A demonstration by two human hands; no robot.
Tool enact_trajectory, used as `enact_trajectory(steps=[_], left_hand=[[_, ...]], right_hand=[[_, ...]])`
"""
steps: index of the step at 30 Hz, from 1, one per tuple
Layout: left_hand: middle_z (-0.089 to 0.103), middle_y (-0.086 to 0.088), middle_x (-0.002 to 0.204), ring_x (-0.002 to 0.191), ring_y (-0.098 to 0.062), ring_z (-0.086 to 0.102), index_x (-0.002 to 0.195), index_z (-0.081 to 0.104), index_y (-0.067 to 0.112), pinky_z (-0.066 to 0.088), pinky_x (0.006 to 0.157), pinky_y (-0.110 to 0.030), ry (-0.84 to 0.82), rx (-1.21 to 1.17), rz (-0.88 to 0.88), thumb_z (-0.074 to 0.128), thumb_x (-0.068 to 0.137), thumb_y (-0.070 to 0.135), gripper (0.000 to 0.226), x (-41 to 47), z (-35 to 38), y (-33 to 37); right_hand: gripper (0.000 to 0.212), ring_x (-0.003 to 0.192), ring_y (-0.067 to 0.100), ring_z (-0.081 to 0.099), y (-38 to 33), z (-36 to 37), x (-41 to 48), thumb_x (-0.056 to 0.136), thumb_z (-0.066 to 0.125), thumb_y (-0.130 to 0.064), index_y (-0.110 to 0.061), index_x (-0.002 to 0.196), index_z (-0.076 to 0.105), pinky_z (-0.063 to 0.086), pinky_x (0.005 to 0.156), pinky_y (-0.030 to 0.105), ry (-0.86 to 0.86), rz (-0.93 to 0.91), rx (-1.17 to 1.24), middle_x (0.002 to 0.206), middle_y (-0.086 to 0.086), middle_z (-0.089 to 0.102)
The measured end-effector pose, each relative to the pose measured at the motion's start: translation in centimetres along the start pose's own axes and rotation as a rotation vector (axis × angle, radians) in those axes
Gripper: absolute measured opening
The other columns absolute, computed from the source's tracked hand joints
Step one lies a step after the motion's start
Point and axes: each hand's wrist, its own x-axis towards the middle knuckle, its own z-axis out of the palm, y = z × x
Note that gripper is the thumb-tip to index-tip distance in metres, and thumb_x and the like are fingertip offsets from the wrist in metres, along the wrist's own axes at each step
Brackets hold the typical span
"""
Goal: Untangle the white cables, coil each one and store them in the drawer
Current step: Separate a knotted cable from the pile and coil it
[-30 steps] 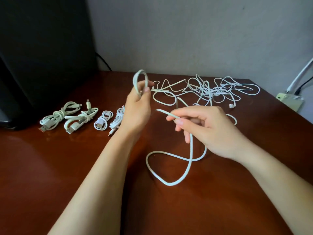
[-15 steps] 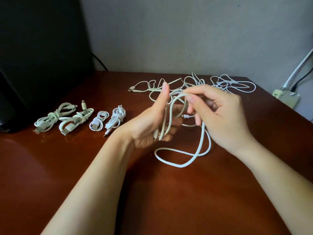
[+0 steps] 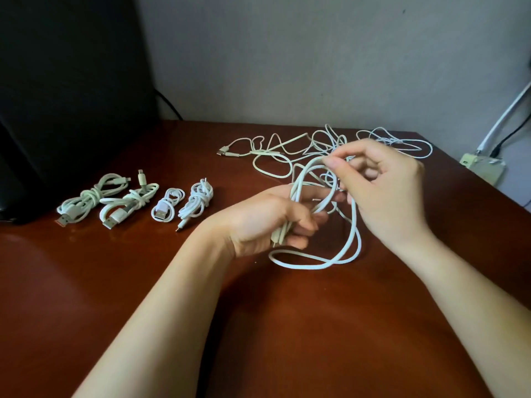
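The left hand [image 3: 267, 219] sat at centre frame, fingers curled round a couple of loops of the white cable [image 3: 298, 179] and gripping them low, near the palm. The right hand [image 3: 382, 191] sat just to its right and pinched the top of those loops between thumb and forefinger, its other fingers loosely bent behind. Both hands were closed on the same cable, at opposite ends of the coil.

The coil's long axis ran from the left palm at lower left up to the right-hand pinch at upper right — steeply tilted, nearly upright. What looked like a plug end poked out below the left fingers, pointing down toward the table [image 3: 287, 340], though it was too small to be sure.

The relation that mattered was the slack [image 3: 313, 266]. It lay on the table just below both hands, a flat loop stretched left to right across the frame, with its strand climbing on the right side, under the right hand. That made the right hand the nearer one to feed the next turn, I'd judge, with the left anchoring the coil.

Behind the hands, from upper centre to upper right, the tangle [image 3: 275, 152] of uncoiled cables lay spread out. At middle left, four coiled cables [image 3: 129, 202] rested in a row. The drawer — nowhere in view.
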Motion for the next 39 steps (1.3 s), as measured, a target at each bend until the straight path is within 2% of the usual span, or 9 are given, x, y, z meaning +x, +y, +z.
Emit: enact_trajectory(steps=[3,5,8,15,20,25,30,33,39], left_hand=[[0.051,-0.001,0.068,0.052,-0.007,0.032,0.109,0.058,0.009,0.029,0.044,-0.017,-0.045,-0.094,0.006,0.047,0.068,-0.006,0.045,-0.3,0.0,0.2],[0.048,-0.004,0.072,0.053,-0.007,0.033,0.107,0.057,0.008,0.028,0.044,-0.016,-0.076,-0.099,0.010,0.048,0.076,-0.002,0.034,-0.5,0.0,0.2],[0.048,-0.008,0.077,0.053,-0.007,0.035,0.107,0.052,0.003,0.029,0.044,-0.016,-0.087,-0.087,0.010,0.045,0.083,-0.001,0.026,-0.5,-0.2,0.1],[0.055,-0.007,0.078,0.056,-0.009,0.038,0.092,0.057,0.007,0.030,0.047,-0.018,-0.131,-0.023,0.050,0.042,0.085,-0.006,0.021,-0.6,-0.3,0.0],[0.048,-0.009,0.083,0.056,-0.008,0.035,0.100,0.050,0.003,0.029,0.048,-0.016,-0.156,0.132,-0.011,0.045,0.085,-0.002,0.017,-0.4,0.0,-0.4],[0.048,-0.010,0.083,0.057,-0.007,0.035,0.100,0.051,0.004,0.029,0.048,-0.016,-0.209,0.171,-0.038,0.044,0.086,-0.006,0.018,-0.4,0.3,-0.3],[0.044,-0.011,0.078,0.055,-0.006,0.043,0.091,0.053,0.007,0.039,0.049,-0.015,-0.124,0.151,-0.003,0.054,0.082,-0.003,0.013,-0.6,0.6,0.2],[0.060,0.004,0.070,0.058,-0.008,0.052,0.087,0.056,0.010,0.046,0.055,-0.018,0.020,0.323,0.075,0.060,0.084,-0.004,0.015,-0.4,0.5,0.5],[0.063,-0.008,0.082,0.063,-0.013,0.055,0.107,0.050,0.007,0.051,0.061,-0.029,0.178,0.751,0.127,0.060,0.091,0.004,0.019,0.1,1.3,0.1]], right_hand=[[0.018,0.047,0.008,0.057,0.2,0.1,0.0,0.087,0.069,-0.019,-0.035,0.079,0.063,0.051,0.052,0.031,-0.024,0.031,-0.064,0.056,0.002,0.059],[0.017,0.047,0.003,0.055,0.2,0.2,0.1,0.090,0.065,-0.018,-0.032,0.079,0.064,0.046,0.050,0.020,-0.096,0.106,-0.017,0.057,0.007,0.061],[0.022,0.047,-0.001,0.054,0.2,0.3,0.1,0.095,0.056,-0.019,-0.029,0.078,0.065,0.038,0.048,0.009,-0.236,0.188,-0.011,0.054,-0.013,0.060],[0.019,0.044,0.025,0.053,-0.5,0.5,-0.1,0.095,0.053,-0.034,-0.022,0.086,0.064,0.033,0.040,0.013,-0.397,0.294,0.118,0.056,0.001,0.051],[0.058,0.036,0.017,0.053,-1.3,-0.2,0.4,0.080,0.044,-0.054,-0.002,0.092,0.066,0.029,0.036,0.018,-0.550,0.507,0.149,0.052,0.006,0.055],[0.044,0.031,0.013,0.044,-0.7,0.1,0.0,0.093,0.054,-0.036,0.004,0.078,0.065,0.032,0.034,0.015,-0.452,0.380,-0.029,0.048,0.011,0.055],[0.032,0.030,0.009,0.039,-0.6,0.1,0.0,0.091,0.062,-0.024,-0.002,0.067,0.065,0.030,0.034,0.016,-0.301,0.250,0.020,0.045,0.000,0.053],[0.032,0.032,0.008,0.042,-0.1,0.2,0.0,0.090,0.065,-0.020,0.000,0.065,0.066,0.030,0.041,0.009,-0.219,0.157,-0.042,0.043,-0.004,0.051],[0.032,0.040,0.007,0.050,0.8,0.2,-0.2,0.088,0.062,-0.030,-0.015,0.060,0.065,0.033,0.052,0.015,-0.126,0.032,-0.193,0.043,-0.007,0.052]])
